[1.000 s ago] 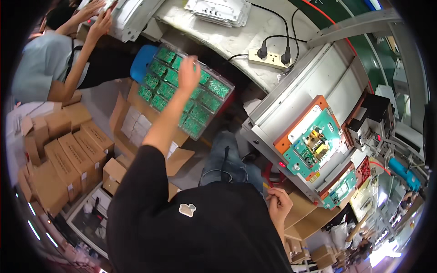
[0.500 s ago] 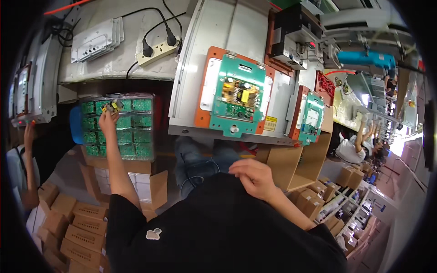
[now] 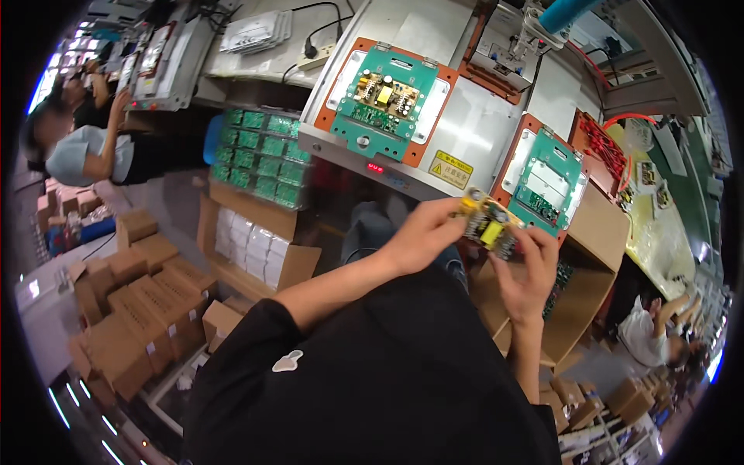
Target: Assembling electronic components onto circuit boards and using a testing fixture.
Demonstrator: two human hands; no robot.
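Observation:
Between my two hands is a circuit board [image 3: 490, 230] crowded with parts, a yellow block among them. My left hand [image 3: 428, 232] pinches its left end, and my right hand [image 3: 528, 273] closes on its right end. The board hangs in front of the machine's edge, between two green fixtures. In the left green fixture [image 3: 363, 142] lies a similar populated board [image 3: 385, 94] with a smaller green board below it. The right green fixture [image 3: 552, 165] carries a small green board [image 3: 538, 204] at its lower part, beside an open white area.
A tray of green boards [image 3: 260, 157] is left of the machine, above an open carton [image 3: 298, 271]. Brown boxes [image 3: 147, 318] are stacked at lower left. A black machine unit [image 3: 508, 45] stands behind the fixtures. Co-workers sit at far left [image 3: 85, 155] and far right [image 3: 647, 341].
My left hand has brought the board from the tray on the left over to the right. My right hand has risen and taken hold of its other end. The view has turned rightward.

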